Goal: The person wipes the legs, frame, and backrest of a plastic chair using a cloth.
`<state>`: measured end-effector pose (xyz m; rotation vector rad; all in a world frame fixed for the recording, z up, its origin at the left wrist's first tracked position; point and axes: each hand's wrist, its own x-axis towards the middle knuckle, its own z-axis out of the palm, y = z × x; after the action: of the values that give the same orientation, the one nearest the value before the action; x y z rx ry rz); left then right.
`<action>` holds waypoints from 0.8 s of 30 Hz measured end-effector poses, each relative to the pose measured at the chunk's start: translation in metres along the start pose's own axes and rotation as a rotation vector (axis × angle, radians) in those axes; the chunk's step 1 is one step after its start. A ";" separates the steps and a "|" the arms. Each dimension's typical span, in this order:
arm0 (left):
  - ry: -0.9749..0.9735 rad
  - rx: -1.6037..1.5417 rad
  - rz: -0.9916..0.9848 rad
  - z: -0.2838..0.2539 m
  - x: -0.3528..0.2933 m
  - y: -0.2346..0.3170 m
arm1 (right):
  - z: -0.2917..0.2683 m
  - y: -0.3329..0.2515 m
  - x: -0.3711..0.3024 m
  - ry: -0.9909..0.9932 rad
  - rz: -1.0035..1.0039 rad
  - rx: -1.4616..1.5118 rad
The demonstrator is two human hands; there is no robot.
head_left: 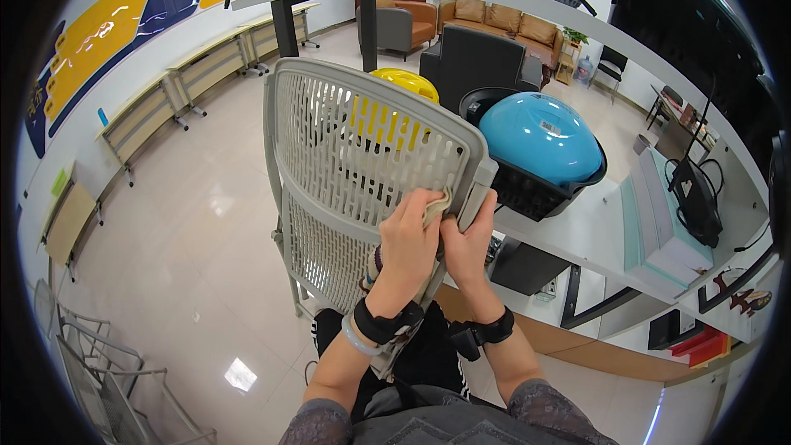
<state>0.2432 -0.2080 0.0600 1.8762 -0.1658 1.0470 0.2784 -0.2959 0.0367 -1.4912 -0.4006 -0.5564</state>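
In front of me stands a light grey plastic chair [329,107] with a slotted backrest and a perforated panel below it. My left hand [406,239] is closed on a small beige cloth [436,208], pressed against the right side of the backrest. Right beside it, my right hand [468,249] is wrapped round the chair's side frame, its thumb and fingers on either side of the edge. Both hands are close together, almost touching. Part of the cloth is hidden under my left fingers.
A white shelf desk [527,227] runs along my right, bearing a blue helmet [540,136] in a black basket [527,194] and a yellow helmet [404,81] behind the chair. White boxes [659,222] stand farther right. More grey folding chairs [99,371] are at lower left.
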 end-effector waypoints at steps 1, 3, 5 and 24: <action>-0.006 0.001 -0.016 -0.001 -0.003 -0.001 | 0.001 0.001 0.000 0.002 -0.011 0.001; 0.029 -0.014 0.009 0.001 0.001 0.000 | 0.001 0.002 0.001 0.002 -0.033 -0.001; 0.048 -0.031 0.034 0.003 0.012 0.004 | 0.000 0.002 0.000 -0.008 -0.029 -0.009; 0.165 -0.027 -0.014 -0.012 0.012 -0.011 | -0.002 0.003 -0.011 -0.054 0.085 0.071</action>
<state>0.2491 -0.1884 0.0634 1.7560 -0.0699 1.1782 0.2705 -0.2970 0.0281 -1.4500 -0.3934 -0.4309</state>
